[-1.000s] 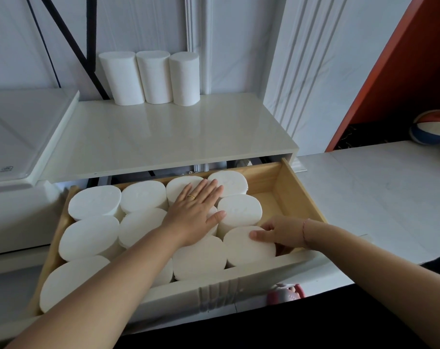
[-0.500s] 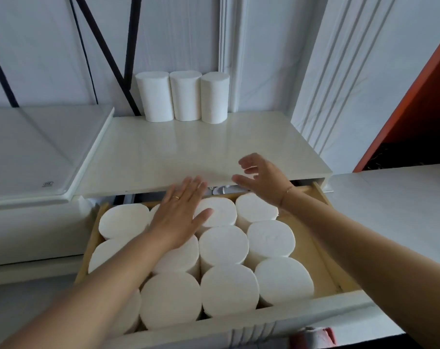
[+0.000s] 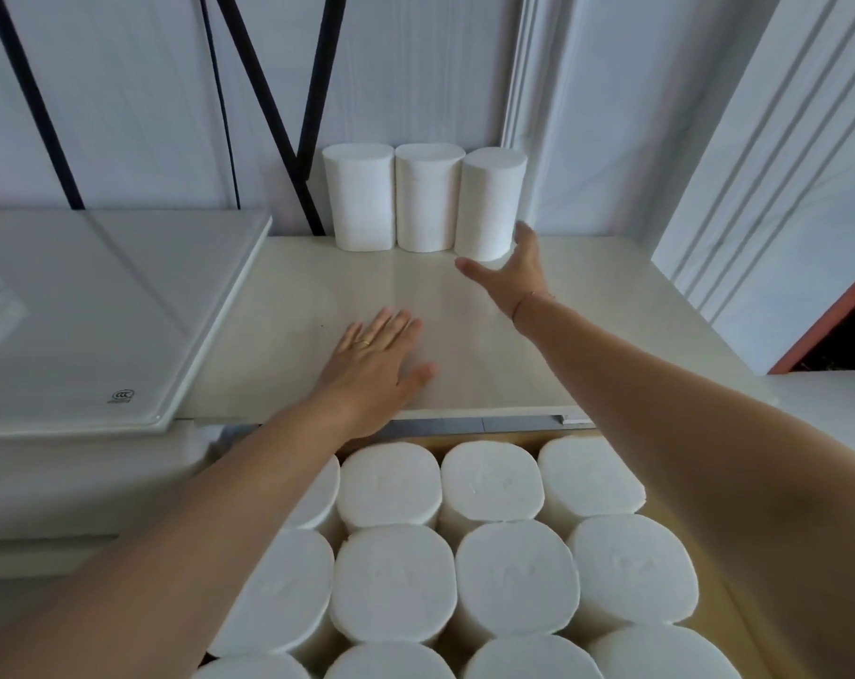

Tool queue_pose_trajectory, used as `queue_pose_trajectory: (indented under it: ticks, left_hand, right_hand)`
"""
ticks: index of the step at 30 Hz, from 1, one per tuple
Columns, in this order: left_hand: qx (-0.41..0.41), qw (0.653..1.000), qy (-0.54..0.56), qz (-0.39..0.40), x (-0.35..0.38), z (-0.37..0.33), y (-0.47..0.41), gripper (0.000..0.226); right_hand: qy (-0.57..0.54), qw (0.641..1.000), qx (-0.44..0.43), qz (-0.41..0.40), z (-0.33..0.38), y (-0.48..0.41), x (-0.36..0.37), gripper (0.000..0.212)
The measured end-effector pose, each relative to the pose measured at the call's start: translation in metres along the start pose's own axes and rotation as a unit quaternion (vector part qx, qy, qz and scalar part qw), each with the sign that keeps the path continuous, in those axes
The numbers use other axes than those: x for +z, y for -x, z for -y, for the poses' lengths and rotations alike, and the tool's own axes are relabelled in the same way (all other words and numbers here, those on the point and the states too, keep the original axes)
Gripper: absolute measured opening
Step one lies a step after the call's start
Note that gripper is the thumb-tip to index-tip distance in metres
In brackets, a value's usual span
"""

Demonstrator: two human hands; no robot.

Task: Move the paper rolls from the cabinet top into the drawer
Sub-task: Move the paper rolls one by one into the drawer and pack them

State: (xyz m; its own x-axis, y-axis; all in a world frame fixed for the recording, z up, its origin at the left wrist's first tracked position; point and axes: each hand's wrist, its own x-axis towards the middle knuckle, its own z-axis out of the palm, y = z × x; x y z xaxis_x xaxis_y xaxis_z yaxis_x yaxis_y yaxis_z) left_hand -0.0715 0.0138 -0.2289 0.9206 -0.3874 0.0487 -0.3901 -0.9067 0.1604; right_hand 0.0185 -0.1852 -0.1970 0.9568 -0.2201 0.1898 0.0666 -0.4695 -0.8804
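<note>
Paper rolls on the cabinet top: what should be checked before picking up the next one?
1. Right hand open beside the rightmost roll: ok.
2. Fingers closed round that roll: not ok.
3. Roll upright at the row's end: ok.
4. Left hand over the cabinet top, apart from the rolls: ok.
5. Room in the drawer: cannot tell; the right arm hides its right side.

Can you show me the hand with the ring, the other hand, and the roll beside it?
left hand (image 3: 371,367): head view, its back.
right hand (image 3: 511,279): head view, its back.
rightmost roll (image 3: 489,203): head view, curved side.
</note>
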Motion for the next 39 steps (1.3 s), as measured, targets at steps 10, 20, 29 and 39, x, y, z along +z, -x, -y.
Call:
queue_pose_trajectory:
  ticks: [10, 20, 29, 39]
  left_hand:
    - [0.015, 0.999, -0.003, 0.029, 0.018, -0.011, -0.037, 0.078]
    - [0.016, 1.0, -0.002, 0.006, 0.018, -0.013, -0.032, 0.075]
    - [0.017, 1.0, -0.005, 0.003, 0.02, -0.012, -0.033, 0.075]
    - [0.009, 0.999, -0.003, 0.036, 0.017, -0.011, -0.035, 0.069]
  right_hand:
    - [-0.032, 0.999, 0.018, -0.012, -0.022, -0.068, 0.01, 0.116]
    - [-0.084, 0.996, 0.018, -0.004, -0.027, -0.114, 0.019, 0.112]
    - [-0.084, 0.996, 0.007, -0.023, -0.028, -0.119, 0.021, 0.1]
    - [-0.066, 0.998, -0.014, 0.0, -0.026, -0.066, 0.004, 0.093]
